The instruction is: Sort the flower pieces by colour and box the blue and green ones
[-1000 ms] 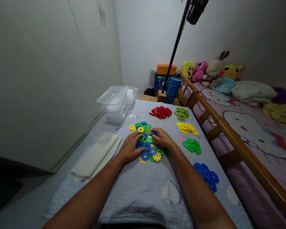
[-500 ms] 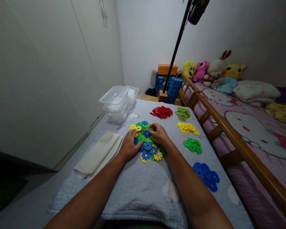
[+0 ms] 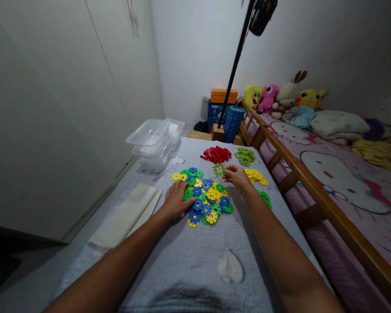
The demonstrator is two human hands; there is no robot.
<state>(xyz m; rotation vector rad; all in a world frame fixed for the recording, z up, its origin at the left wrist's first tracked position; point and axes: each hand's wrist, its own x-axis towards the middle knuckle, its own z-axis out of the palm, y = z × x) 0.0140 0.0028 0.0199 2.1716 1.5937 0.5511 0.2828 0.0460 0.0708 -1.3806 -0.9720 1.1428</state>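
A mixed pile of blue, green and yellow notched plastic discs (image 3: 206,209) lies mid-table. My left hand (image 3: 177,199) rests at the pile's left edge, fingers spread over the discs. Between the fingertips of my right hand (image 3: 237,177) is a light green square lattice piece (image 3: 219,169), held up beyond the pile. Past it sits a heap of red pieces (image 3: 217,154), with a heap of light green pieces (image 3: 245,156) to its right. Yellow discs (image 3: 256,177) and green discs (image 3: 266,199) lie along the right side, the green ones partly behind my right forearm.
Clear plastic boxes (image 3: 150,132) are stacked at the table's far left. A folded cream cloth (image 3: 127,217) lies at the left. A wooden bed rail (image 3: 293,178) runs along the right edge. Behind the table stand a black pole (image 3: 232,71) and a blue roller (image 3: 233,125).
My right hand has lifted the light green lattice piece out of the pile and moved right with it. The left hand stays at the pile. The view has shifted slightly.
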